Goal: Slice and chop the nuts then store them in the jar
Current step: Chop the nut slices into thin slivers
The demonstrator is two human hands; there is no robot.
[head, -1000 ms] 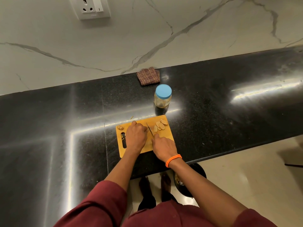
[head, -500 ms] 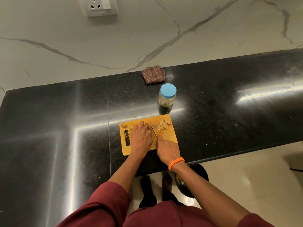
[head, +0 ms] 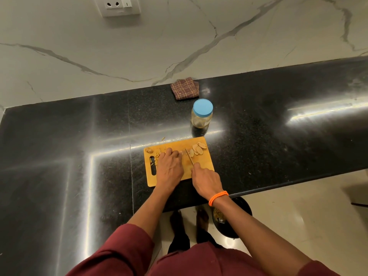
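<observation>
A wooden cutting board lies on the black counter near its front edge. My right hand grips a small knife, blade pointing away across the board. My left hand lies on the board left of the blade, fingertips curled down on a nut that is mostly hidden. Nut slices lie in a row at the board's far right corner. Thin chopped slivers sit left of my left hand, and one whole nut rests at the far left corner. Behind the board stands a glass jar with a blue lid on.
A folded checked cloth lies against the marble wall behind the jar. A stray nut sliver lies on the counter beyond the board. A black bin stands on the floor under the counter edge, beside my feet. A wall socket is above.
The chopped slivers left of my left hand have come into sight. My left hand has shifted slightly right along the nut and the knife stays next to it. The camera has tilted a little.
</observation>
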